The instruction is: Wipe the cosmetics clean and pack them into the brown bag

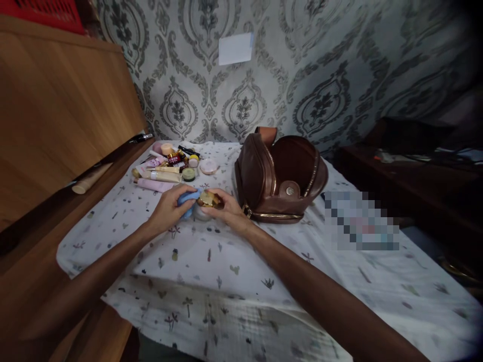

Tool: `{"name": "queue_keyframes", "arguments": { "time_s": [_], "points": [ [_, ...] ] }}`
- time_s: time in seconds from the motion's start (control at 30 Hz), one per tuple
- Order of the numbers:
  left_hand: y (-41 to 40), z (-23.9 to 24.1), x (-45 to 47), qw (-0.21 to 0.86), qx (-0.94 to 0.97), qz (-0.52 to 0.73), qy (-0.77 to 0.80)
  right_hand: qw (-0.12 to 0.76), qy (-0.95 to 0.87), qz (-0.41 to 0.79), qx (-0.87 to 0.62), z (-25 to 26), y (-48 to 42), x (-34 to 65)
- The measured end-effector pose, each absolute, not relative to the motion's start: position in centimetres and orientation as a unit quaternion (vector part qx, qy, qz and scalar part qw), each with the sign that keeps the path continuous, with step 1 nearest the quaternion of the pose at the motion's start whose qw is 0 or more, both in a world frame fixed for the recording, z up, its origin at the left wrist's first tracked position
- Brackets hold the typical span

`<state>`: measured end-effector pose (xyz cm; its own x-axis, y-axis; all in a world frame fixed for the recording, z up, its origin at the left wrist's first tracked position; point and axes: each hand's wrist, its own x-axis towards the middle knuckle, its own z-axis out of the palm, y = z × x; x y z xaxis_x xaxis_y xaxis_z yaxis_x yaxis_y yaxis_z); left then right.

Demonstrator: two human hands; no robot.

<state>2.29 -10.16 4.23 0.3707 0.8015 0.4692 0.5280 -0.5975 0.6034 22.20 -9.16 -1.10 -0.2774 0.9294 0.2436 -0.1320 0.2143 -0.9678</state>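
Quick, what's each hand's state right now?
Left hand: closed, holding a light-blue, cloth-like item.
Right hand: closed, holding a shiny gold object.

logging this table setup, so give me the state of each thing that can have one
Left hand: closed on the blue cloth
Blue cloth: bunched
Right hand: gripping the gold-coloured item
Gold-coloured item: held; open or shut unclear
Brown leather bag: upright, unzipped, gaping
Pink tube: lying down
Tablecloth: spread, slightly wrinkled

Container between cloth and bag
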Motion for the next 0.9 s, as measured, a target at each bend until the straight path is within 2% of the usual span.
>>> {"name": "queue_keyframes", "arguments": {
  "time_s": [0.23,0.57,0.73,0.9],
  "points": [
    [-10.1,3.1,1.6,0.142,0.853,0.355,0.354,0.455,-0.633,0.53,-0.333,-1.0,-9.0,22.8],
    [-10.7,1.3,-1.5,0.131,0.884,0.296,0.337,0.476,-0.58,0.548,-0.37,-1.6,-8.2,23.8],
    [-10.4,2.1,0.5,0.069,0.87,0.343,0.348,0.478,-0.607,0.532,-0.345,-1.2,-8.4,23.8],
    [-10.6,2.0,2.7,0.032,0.907,0.305,0.288,0.472,-0.607,0.546,-0.334,-0.9,-8.4,24.1]
  ]
}}
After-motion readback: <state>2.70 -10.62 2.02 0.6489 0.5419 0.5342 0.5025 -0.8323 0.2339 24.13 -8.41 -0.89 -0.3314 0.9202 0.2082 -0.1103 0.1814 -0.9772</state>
